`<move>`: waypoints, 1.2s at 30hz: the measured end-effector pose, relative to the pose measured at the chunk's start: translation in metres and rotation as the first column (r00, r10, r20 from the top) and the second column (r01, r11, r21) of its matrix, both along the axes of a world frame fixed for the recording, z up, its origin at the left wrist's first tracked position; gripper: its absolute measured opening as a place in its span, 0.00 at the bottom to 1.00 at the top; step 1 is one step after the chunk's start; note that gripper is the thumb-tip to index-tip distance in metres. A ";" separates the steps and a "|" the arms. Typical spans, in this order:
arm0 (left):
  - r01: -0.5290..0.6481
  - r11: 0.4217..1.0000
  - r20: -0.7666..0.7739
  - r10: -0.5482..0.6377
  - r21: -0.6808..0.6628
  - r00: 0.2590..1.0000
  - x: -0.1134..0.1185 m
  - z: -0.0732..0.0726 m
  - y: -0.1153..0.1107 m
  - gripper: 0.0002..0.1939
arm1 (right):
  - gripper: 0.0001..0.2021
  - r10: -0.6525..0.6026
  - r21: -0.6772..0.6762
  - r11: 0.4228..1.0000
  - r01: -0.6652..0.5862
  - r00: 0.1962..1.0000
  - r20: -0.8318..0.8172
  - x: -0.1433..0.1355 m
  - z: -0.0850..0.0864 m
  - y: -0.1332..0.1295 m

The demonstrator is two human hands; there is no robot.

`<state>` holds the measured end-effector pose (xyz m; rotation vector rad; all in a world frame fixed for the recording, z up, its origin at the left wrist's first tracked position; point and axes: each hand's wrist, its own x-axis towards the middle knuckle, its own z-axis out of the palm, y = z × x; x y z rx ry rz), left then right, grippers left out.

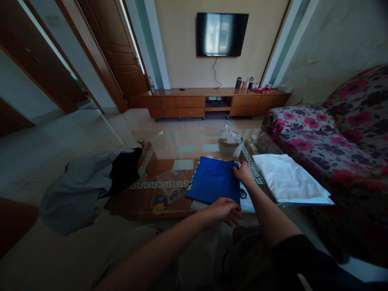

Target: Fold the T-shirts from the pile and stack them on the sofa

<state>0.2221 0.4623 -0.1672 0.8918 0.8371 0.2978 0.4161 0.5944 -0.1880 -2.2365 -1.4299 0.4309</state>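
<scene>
A folded blue garment (214,180) lies on the glass coffee table (142,208), with light lettering and a yellow mark along its left edge. My right hand (245,174) pinches its far right corner. At the near right corner, my left hand (226,211) has its fingers curled at the edge, thumb side against the cloth. Under the right side of the blue garment, a pale item with a dark round print (243,195) partly shows. A folded white garment (292,180) rests on the table to the right of my right hand.
Grey and black clothes (81,184) hang over the table's left end. A basket (228,147) is at the table's far side. A floral sofa (315,145) stands at the right. Beyond are a low wooden cabinet (189,103) and a wall television (222,34).
</scene>
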 end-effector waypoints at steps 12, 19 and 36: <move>-0.110 0.568 -0.121 0.353 0.816 0.928 -0.096 -0.005 0.054 0.25 | 0.40 0.151 -0.095 0.986 -0.140 0.982 0.112 -0.005 -0.003 -0.004; 0.049 0.490 -0.245 0.344 0.870 0.906 -0.121 -0.025 0.057 0.36 | 0.36 0.292 -0.082 0.956 -0.280 0.927 0.237 -0.017 0.005 -0.008; 0.225 0.446 -0.373 0.278 0.866 0.885 -0.137 -0.031 0.055 0.37 | 0.35 0.098 -0.186 0.981 -0.050 0.962 0.256 -0.017 0.006 0.005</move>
